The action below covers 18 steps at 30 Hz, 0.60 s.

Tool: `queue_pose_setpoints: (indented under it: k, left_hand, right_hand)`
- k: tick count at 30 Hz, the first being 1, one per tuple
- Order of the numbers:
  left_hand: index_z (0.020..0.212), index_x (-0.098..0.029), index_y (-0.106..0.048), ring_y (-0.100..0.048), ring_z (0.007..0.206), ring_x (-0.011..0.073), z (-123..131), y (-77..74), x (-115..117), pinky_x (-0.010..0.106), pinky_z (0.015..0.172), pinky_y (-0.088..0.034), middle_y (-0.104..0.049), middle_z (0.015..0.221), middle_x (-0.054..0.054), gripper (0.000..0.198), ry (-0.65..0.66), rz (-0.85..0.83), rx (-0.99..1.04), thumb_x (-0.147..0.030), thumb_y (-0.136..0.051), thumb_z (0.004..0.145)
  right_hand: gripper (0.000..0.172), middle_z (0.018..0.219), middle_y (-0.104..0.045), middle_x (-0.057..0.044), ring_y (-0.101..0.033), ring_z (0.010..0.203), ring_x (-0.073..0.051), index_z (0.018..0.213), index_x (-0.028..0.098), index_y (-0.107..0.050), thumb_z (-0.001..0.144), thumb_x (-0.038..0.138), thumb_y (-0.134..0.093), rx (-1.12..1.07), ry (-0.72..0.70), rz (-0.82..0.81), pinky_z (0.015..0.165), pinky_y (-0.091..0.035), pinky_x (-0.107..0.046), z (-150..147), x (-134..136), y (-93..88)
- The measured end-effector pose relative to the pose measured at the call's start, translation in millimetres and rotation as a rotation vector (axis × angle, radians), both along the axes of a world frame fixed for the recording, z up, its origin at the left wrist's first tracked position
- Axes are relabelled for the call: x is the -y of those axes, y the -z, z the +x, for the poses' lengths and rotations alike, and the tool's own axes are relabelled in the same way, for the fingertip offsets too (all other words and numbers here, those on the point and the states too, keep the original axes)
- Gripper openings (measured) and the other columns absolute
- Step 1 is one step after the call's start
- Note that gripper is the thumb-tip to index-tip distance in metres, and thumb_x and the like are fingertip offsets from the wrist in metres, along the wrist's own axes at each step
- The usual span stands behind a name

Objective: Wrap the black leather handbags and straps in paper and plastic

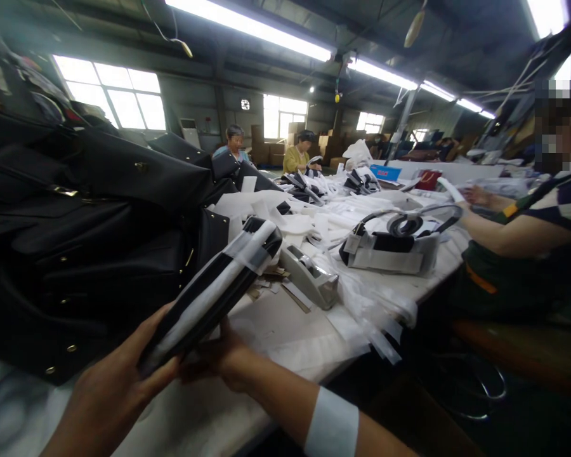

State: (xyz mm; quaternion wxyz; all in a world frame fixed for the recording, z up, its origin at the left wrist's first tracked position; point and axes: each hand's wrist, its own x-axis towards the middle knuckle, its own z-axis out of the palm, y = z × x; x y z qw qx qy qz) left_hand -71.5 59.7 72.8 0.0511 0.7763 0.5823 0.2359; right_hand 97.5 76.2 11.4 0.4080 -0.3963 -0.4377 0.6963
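A black handbag (214, 289) is held up at a slant over the near side of the table, seen along its narrow edge. White wrapping runs lengthwise down it, with a clear band across its far end. My left hand (117, 374) is closed around the near end, thumb and fingers on either side. Under the bag's right side, my right hand (221, 355) grips it too, though the bag partly hides its fingers. A pale patch (332, 422) wraps my right forearm. Just beyond the bag stands a grey tape dispenser (311, 276).
Black bags (99, 241) are heaped high on the left. A partly wrapped bag (385, 251) with a looped strap stands on the table (276, 317), near white wrapping strips (375, 311). A co-worker's arm (514, 228) reaches in at right; two more people sit at the back.
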Motion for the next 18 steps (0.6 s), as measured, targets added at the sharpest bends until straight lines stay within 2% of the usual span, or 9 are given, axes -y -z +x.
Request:
queue_pose_setpoints:
  k: [2, 3, 4, 6, 8, 10, 12, 15, 18]
  left_hand:
    - [0.144, -0.036, -0.037, -0.074, 0.078, 0.0239, -2, 0.2, 1, 0.027, 0.060, -0.055, -0.075, 0.106, -0.002, 0.063, -0.006, -0.015, 0.024, -0.049, -0.051, 0.084]
    - [0.143, -0.036, -0.038, -0.074, 0.080, 0.0240, -2, 0.8, 2, 0.027, 0.061, -0.055, -0.074, 0.105, -0.001, 0.061, -0.012, -0.015, 0.037, -0.049, -0.051, 0.085]
    - [0.143, -0.036, -0.038, -0.074, 0.082, 0.0240, -1, 1.6, 3, 0.027, 0.062, -0.055, -0.074, 0.106, -0.001, 0.060, -0.022, -0.009, 0.053, -0.049, -0.050, 0.085]
    - [0.143, -0.036, -0.038, -0.074, 0.084, 0.0240, -1, 3.0, 5, 0.027, 0.065, -0.055, -0.073, 0.107, -0.001, 0.060, -0.029, -0.004, 0.079, -0.050, -0.050, 0.086]
    - [0.143, -0.035, -0.037, -0.073, 0.082, 0.0239, 0, 3.2, 7, 0.027, 0.064, -0.054, -0.074, 0.103, 0.000, 0.061, -0.047, -0.005, 0.087, -0.050, -0.050, 0.085]
    - [0.144, -0.035, -0.036, -0.073, 0.079, 0.0238, 1, 1.9, 8, 0.027, 0.061, -0.053, -0.074, 0.098, 0.000, 0.063, -0.067, -0.024, 0.082, -0.051, -0.050, 0.085]
    - [0.144, -0.034, -0.037, -0.073, 0.078, 0.0235, 1, -0.3, 8, 0.026, 0.060, -0.052, -0.073, 0.096, 0.000, 0.064, -0.084, -0.044, 0.080, -0.051, -0.050, 0.084]
    - [0.143, -0.032, -0.038, -0.073, 0.084, 0.0235, 0, -2.5, 7, 0.026, 0.065, -0.053, -0.073, 0.105, 0.001, 0.065, -0.066, -0.061, 0.099, -0.050, -0.052, 0.082]
    - [0.143, -0.031, -0.039, -0.070, 0.102, 0.0240, -2, -2.0, 5, 0.026, 0.077, -0.053, -0.070, 0.119, 0.002, 0.065, -0.022, -0.033, 0.117, -0.048, -0.053, 0.082]
  right_hand:
    - [0.104, 0.104, -0.066, -0.006, -0.070, 0.063, -0.017, 0.153, 0.026, 0.005, 0.081, 0.031, -0.070, -0.019, -0.130, -0.103, 0.057, -0.059, -0.034, 19, 24, -3.3]
    - [0.100, 0.097, -0.068, -0.006, -0.068, 0.058, -0.016, 0.154, 0.025, 0.003, 0.083, 0.030, -0.067, 0.033, -0.199, -0.111, 0.054, -0.057, -0.031, 31, 36, -5.1]
    - [0.085, 0.090, -0.069, -0.005, -0.065, 0.053, -0.014, 0.155, 0.022, -0.008, 0.088, 0.031, -0.060, 0.133, -0.254, -0.047, 0.051, -0.056, -0.029, 46, 46, -6.8]
    - [0.044, 0.085, -0.070, -0.005, -0.062, 0.051, -0.011, 0.139, 0.020, -0.050, 0.097, 0.032, -0.046, 0.437, -0.177, 0.290, 0.056, -0.055, -0.026, 78, 57, -9.3]
    - [0.032, 0.092, -0.072, -0.008, -0.067, 0.070, -0.014, 0.122, 0.019, -0.066, 0.097, 0.025, -0.047, 0.772, -0.025, 0.688, 0.076, -0.055, -0.030, 110, 52, -9.5]
    - [0.038, 0.117, -0.069, -0.014, -0.066, 0.102, -0.020, 0.126, 0.016, -0.063, 0.097, 0.013, -0.039, 0.977, -0.029, 0.976, 0.092, -0.050, -0.035, 133, 33, -7.3]
    - [0.043, 0.137, -0.058, -0.011, -0.052, 0.127, -0.023, 0.131, 0.019, -0.060, 0.094, 0.008, -0.043, 0.997, -0.185, 1.123, 0.109, -0.036, -0.041, 145, 11, -3.9]
    - [0.044, 0.145, -0.052, -0.005, -0.039, 0.138, -0.023, 0.137, 0.025, -0.055, 0.094, 0.016, -0.050, 0.953, -0.431, 1.265, 0.117, -0.020, -0.043, 139, -10, 2.5]
    - [0.042, 0.144, -0.053, -0.002, -0.039, 0.138, -0.023, 0.139, 0.027, -0.052, 0.097, 0.027, -0.050, 1.024, -0.429, 1.270, 0.116, -0.019, -0.042, 113, -21, 13.1]
